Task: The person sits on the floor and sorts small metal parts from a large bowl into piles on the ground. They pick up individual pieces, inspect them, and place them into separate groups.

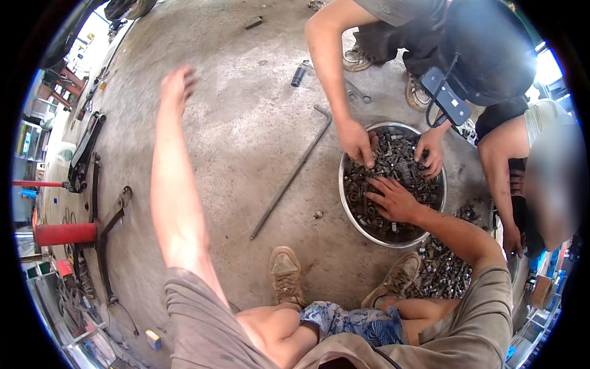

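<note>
My right hand (393, 200) rests palm down on the hardware in a round metal basin (342, 184), its fingers spread. Dark bolts, nuts and similar small metal parts (393, 161) fill the basin. Out over the concrete floor, far left of the basin, my left hand (178, 87) is raised at the end of a stretched arm. Its fingers are smeared by motion, and nothing shows in it clearly. Two hands of a person opposite, one at the basin's left (357, 142) and one at its right (430, 154), also reach into the hardware.
A long bent steel bar (291, 177) lies left of the basin. Wrenches (356, 92) and a dark cylinder (298, 76) lie beyond it. Loose hardware (439, 270) is heaped by my right shoe. Another person (501, 160) crouches at right. A red cylinder (64, 234) stands among equipment at left.
</note>
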